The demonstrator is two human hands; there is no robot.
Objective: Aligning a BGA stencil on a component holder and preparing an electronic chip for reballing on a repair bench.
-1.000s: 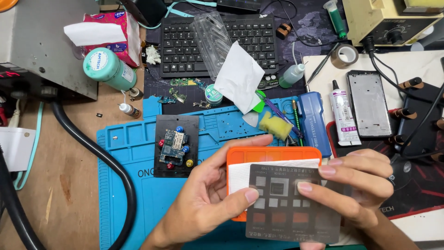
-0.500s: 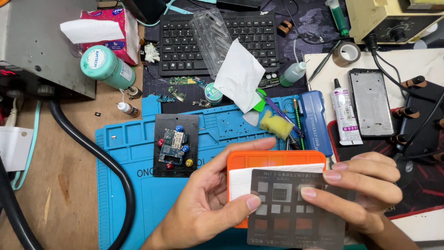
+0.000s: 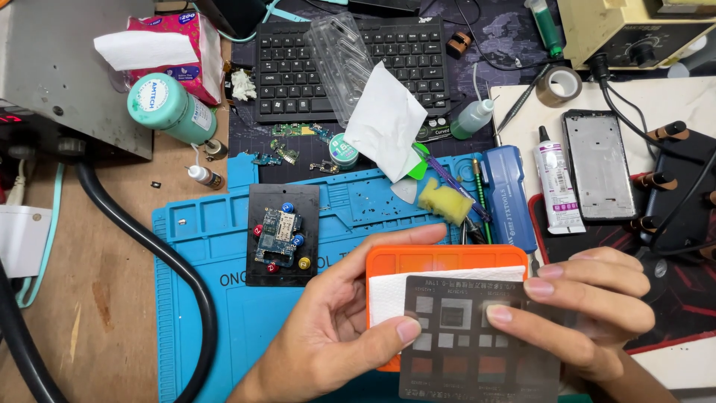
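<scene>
Holding one dark metal stencil at six o'clock, the left hand and right hand pinch its opposite edges, thumbs on top, above one orange tray lined with one white tissue. At ten o'clock beyond, one small circuit board sits clamped on one blue mat; one keyboard lies at twelve.

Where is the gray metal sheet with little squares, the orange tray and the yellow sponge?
gray metal sheet [image 3: 477, 351]: head view, on its middle, between the thumbs.
orange tray [image 3: 440, 259]: head view, on its top rim.
yellow sponge [image 3: 444, 202]: head view, on its top face.
</scene>
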